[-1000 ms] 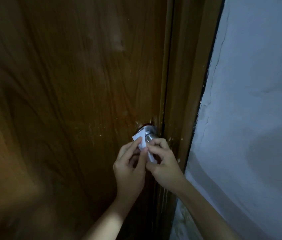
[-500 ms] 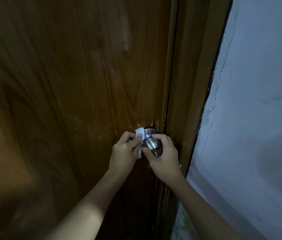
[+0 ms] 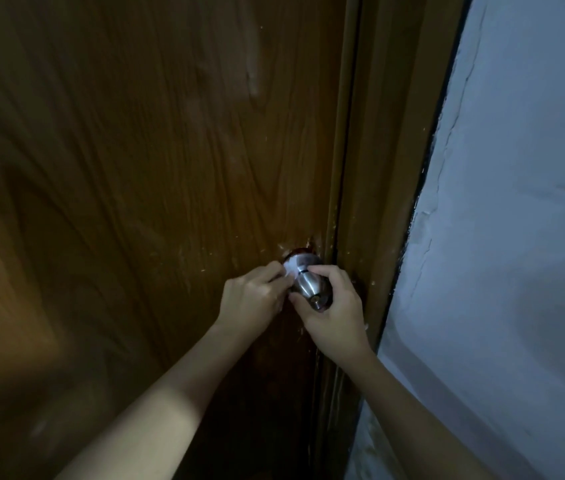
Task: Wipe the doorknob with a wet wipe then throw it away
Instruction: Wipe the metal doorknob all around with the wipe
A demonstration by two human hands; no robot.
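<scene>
A: What has changed at the knob over the last second?

B: A second ago both hands pinched the wipe together in front of the knob, which was mostly covered. Now they have split up. The left hand has carried the wipe round to the knob's upper left, near the neck where it meets the door. The right hand has let go of the wipe and cups the knob from the right and below.

A: So how do the hands stand?

B: The left hand's fingers are closed on the wipe, pressing it against the metal. The right hand's fingers curl around the knob, thumb under it and forefinger over the top. It seems to be steadying it.

A: And the wipe itself?

B: Only a small white fold shows, between the left fingers and the knob's back part. The rest is hidden in the hand. The knob's rounded front and its keyhole are bare.

A: What does that mean for the task?

B: Wiping looks to be under way rather than finished. The wipe is working the rear of the knob, and the side beneath the right hand probably has yet to be reached. Throwing it away is not yet done, and no bin is in sight. Only the door, its frame and the pale wall show.
</scene>
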